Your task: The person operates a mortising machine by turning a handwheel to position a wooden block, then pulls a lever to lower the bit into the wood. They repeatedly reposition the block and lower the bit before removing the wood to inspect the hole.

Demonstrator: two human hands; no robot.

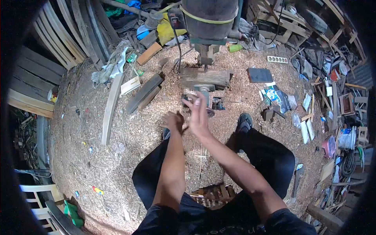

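My right hand [199, 116] is raised in front of the machine's lower part, its fingers stretched and apart, with nothing visible in it. Just to its left is my left hand [172, 120], lower, with the fingers loosely spread; no held thing shows there. Behind the hands stands a drilling machine with a large dark motor housing [210, 19] on top. Its bit [205, 67] points down at a thick wooden block [205, 78] lying across the machine's support [204, 88]. Part of a dark round handwheel [210, 113] shows behind my right hand.
Wood shavings [94, 164] cover the floor. Left of the machine lie a long pale board [112, 109] and a dark beam [145, 93]. A black box [259, 75] and a white power strip [277, 59] lie to the right. A wooden crate [213, 194] sits beneath me.
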